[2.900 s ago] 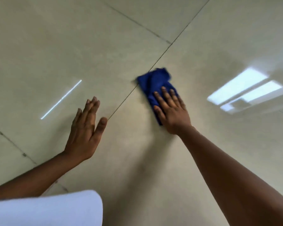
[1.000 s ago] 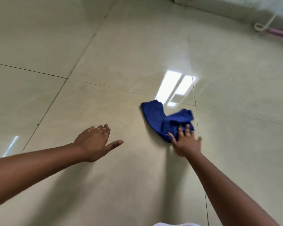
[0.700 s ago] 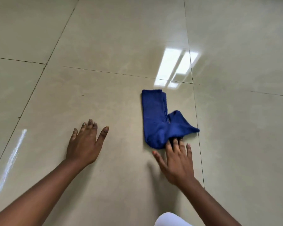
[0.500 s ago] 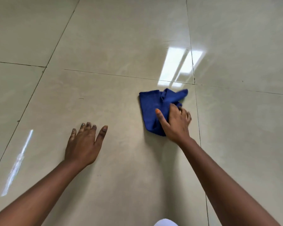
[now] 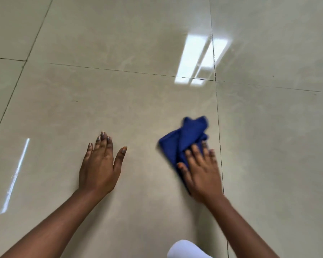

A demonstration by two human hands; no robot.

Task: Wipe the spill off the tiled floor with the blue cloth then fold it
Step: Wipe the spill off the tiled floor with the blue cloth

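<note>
Tiled floor (image 5: 138, 108); bunched blue cloth (image 5: 185, 138) under flat right-hand fingers (image 5: 196, 155).

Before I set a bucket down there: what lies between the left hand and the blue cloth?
Nothing but bare glossy tile lies between the left hand and the blue cloth under the right hand, as the head view shows.
</note>
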